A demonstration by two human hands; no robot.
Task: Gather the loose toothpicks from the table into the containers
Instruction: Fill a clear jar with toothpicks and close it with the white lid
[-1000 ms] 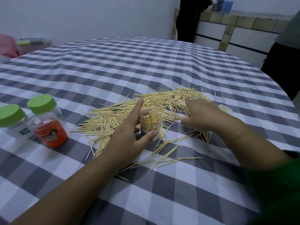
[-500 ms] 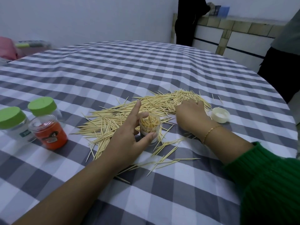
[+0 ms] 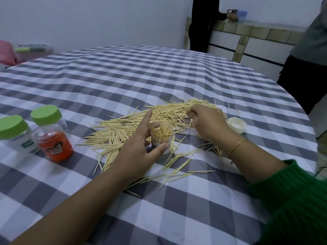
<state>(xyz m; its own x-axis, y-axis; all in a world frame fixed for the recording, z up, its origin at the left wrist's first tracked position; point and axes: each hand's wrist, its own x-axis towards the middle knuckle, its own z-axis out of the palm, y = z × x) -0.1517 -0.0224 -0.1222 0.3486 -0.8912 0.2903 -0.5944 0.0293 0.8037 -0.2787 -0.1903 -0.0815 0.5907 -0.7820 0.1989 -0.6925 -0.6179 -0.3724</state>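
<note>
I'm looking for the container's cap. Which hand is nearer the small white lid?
Right. The right hand is over the toothpicks just left of the white lid; the left hand is farther left, gripping the clear container.

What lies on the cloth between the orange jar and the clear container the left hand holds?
In the head view, loose toothpicks cover the cloth between the orange jar and the clear container.

Loose toothpicks (image 3: 141,124) strewn round upright, part-full clear container (image 3: 161,137).
</note>
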